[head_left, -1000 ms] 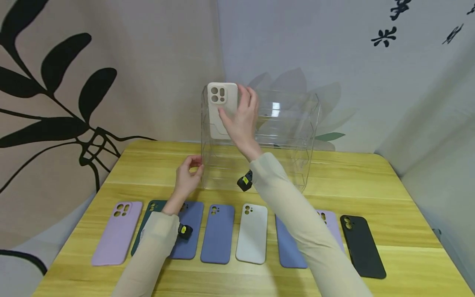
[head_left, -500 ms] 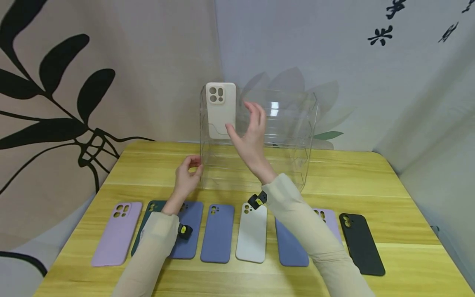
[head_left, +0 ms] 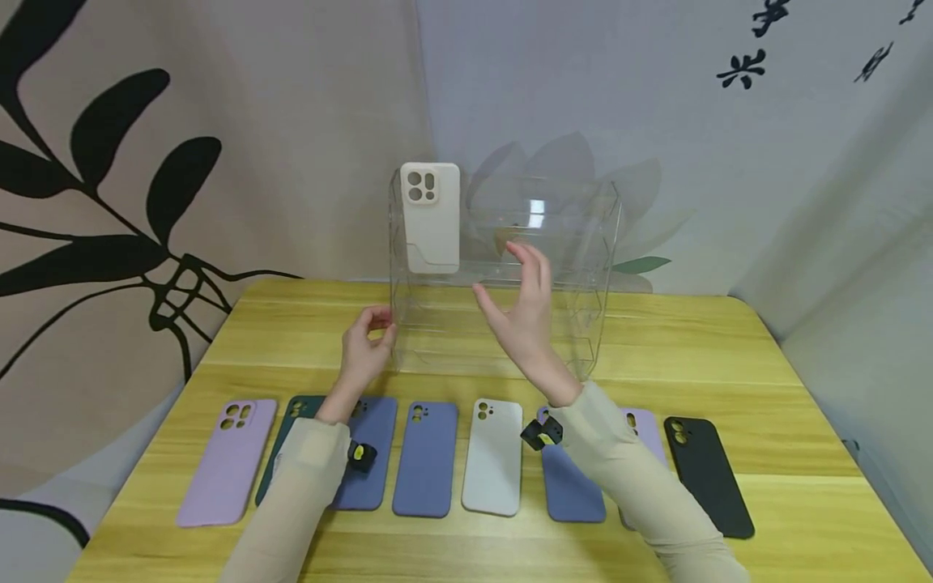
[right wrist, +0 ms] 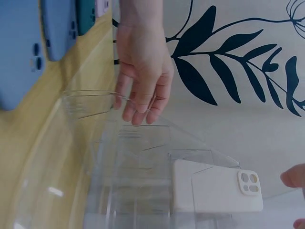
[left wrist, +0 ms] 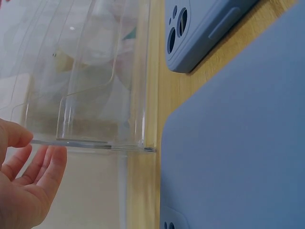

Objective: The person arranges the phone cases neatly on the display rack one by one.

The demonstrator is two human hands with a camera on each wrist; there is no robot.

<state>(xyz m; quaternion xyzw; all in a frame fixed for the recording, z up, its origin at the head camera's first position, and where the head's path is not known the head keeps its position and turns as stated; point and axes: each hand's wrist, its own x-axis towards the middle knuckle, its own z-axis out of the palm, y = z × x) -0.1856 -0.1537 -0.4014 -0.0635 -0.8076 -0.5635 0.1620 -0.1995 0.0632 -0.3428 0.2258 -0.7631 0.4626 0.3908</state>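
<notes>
My left hand (head_left: 367, 348) holds the left side edge of a clear tiered display stand (head_left: 576, 223). In the left wrist view its thumb and fingers (left wrist: 52, 174) lie on opposite sides of the clear panel. On the stand's upper left, a cream phone case (head_left: 432, 227) leans back, camera cutouts at the top. My right hand (head_left: 525, 324) is in front of the stand's middle, holding nothing, with thumb and fingers spread apart. The right wrist view shows the cream case (right wrist: 217, 188) apart from the right fingertips (right wrist: 293, 176).
A row of phone cases lies along the table front: lilac (head_left: 227, 461), dark green (head_left: 297, 409), blue (head_left: 425, 460), pale grey (head_left: 492, 461), another lilac (head_left: 645, 429) and black (head_left: 709, 478), with more blue ones. Sleeves partly cover some. A patterned curtain (head_left: 306, 121) hangs behind the table (head_left: 729, 356).
My right hand has let go of the cream case and drawn back down and to the right. The case stays leaning on the stand. My left hand keeps its hold.
</notes>
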